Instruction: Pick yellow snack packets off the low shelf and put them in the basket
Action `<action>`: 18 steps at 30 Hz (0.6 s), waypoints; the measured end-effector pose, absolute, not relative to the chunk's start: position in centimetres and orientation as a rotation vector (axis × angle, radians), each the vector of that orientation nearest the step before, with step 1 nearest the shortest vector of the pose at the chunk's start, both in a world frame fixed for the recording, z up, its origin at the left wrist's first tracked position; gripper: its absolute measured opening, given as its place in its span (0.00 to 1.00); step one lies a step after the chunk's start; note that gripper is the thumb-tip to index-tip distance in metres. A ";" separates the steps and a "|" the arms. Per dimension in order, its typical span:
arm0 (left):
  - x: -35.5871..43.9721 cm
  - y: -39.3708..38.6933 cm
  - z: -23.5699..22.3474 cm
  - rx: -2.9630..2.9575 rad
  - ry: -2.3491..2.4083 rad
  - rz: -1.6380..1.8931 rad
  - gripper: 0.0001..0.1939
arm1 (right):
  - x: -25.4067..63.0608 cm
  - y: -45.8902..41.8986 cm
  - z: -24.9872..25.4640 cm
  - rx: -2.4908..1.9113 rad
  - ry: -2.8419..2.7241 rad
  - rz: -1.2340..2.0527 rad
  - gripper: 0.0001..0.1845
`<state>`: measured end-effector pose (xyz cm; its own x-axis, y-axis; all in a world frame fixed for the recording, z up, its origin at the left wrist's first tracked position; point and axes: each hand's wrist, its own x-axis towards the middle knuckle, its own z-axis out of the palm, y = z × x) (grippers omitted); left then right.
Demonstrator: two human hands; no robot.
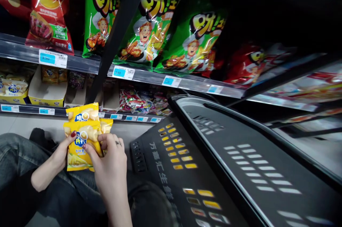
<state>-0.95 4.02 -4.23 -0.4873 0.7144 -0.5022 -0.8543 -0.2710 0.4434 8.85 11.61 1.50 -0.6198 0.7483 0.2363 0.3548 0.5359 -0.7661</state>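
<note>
Several small yellow snack packets (85, 161) with blue lettering are stacked together above my lap. My left hand (60, 154) grips their left edge, thumb across the front packet. On the other side, my right hand (110, 161) pinches the right edge, its thumb on the front and a ring on one finger. Another packet (82, 110) sticks out above the front one, and part of one more shows behind at the right. My fingers behind the packets are hidden.
A dark grey shopping basket (187, 170) stands close on my right, yellow showing through its slots. Ahead, a shelf holds green snack bags (144, 31) and a red Lay's bag (50, 13). Below are open cartons (48, 88) with small packets. A dark post (114, 31) crosses the shelves.
</note>
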 end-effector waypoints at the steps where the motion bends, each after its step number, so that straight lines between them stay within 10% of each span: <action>1: -0.9 4.1 -4.3 -0.245 0.802 1.922 0.14 | 8.9 11.7 1.6 -0.872 -2.227 0.948 0.11; 6: -1.1 4.4 -4.2 -0.172 0.673 1.932 0.24 | 9.3 11.6 1.7 -0.760 -2.002 1.327 0.07; 18: -3.6 3.1 -3.3 -0.211 0.648 1.961 0.11 | 11.3 15.8 1.9 -0.441 -0.842 2.393 0.12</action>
